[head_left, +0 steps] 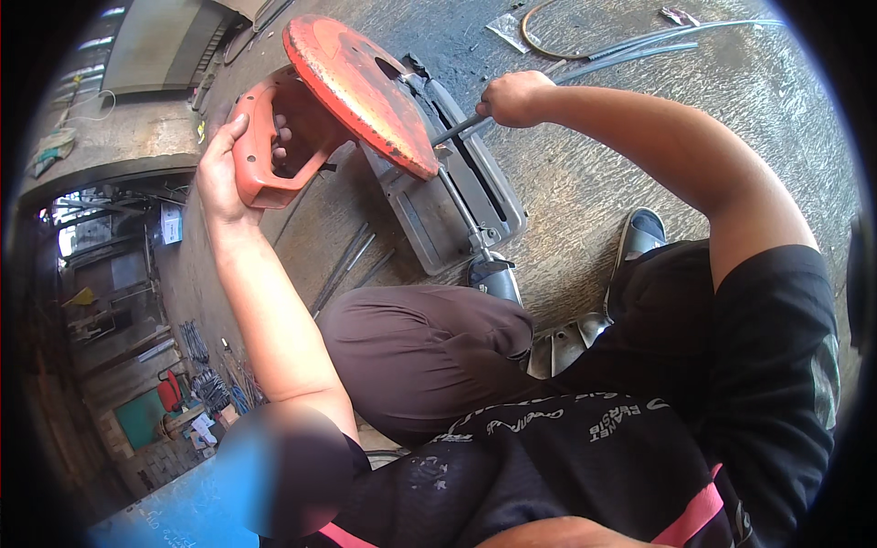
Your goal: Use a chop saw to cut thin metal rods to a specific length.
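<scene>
My left hand is wrapped round the orange handle of a chop saw. The saw's round orange guard, worn along its rim, tilts over a grey metal base on the floor. On the far side of the guard, my right hand is closed on a thin grey metal bar. One end of this bar runs in beside the guard's lower edge, above the base. A clamp screw lies along the base, pointing back towards my feet. The guard hides the place where bar and blade would meet.
Long grey rods and a curved brown hose lie at the upper right. More thin rods rest left of the base. My shoe stands near the base's right side. Bundled metal pieces and clutter fill the left.
</scene>
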`<state>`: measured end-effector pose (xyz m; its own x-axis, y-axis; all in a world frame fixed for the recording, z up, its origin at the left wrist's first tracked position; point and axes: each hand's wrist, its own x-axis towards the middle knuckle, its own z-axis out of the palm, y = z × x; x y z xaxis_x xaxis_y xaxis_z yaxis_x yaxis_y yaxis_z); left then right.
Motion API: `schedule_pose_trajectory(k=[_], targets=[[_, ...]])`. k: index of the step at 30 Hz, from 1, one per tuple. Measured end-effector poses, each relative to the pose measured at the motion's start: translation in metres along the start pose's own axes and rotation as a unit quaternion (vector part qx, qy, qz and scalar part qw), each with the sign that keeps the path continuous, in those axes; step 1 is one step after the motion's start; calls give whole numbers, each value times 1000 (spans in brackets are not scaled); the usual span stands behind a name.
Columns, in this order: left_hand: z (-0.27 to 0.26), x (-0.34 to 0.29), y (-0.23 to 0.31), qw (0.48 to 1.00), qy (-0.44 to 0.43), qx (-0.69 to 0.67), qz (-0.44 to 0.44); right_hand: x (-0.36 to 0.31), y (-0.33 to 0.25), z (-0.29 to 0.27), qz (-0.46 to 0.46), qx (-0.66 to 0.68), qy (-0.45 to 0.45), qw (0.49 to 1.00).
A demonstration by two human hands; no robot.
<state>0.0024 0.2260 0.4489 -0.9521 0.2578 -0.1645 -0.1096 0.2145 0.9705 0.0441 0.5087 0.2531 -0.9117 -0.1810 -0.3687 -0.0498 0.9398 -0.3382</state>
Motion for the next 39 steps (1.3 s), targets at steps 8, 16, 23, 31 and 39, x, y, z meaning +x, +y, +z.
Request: schedule_pose_trajectory(k=[8, 16, 23, 31, 39], targets=[[-2, 3, 0, 1000, 1, -7, 9, 2, -1, 0, 12, 9, -5, 1000], [-2, 3, 0, 1000, 5, -13, -5, -1, -2, -2, 4, -2, -5, 1000], [1, 1, 1, 1000, 21, -6, 3, -5, -4, -7, 3, -4, -8, 1000], [-2, 4, 0, 1000, 3, -20, -5, -7, -4, -6, 1, -3, -5, 1000], [-7, 6, -2, 999, -19, -16, -22, -9, -2, -10, -14, 5, 15, 1000]])
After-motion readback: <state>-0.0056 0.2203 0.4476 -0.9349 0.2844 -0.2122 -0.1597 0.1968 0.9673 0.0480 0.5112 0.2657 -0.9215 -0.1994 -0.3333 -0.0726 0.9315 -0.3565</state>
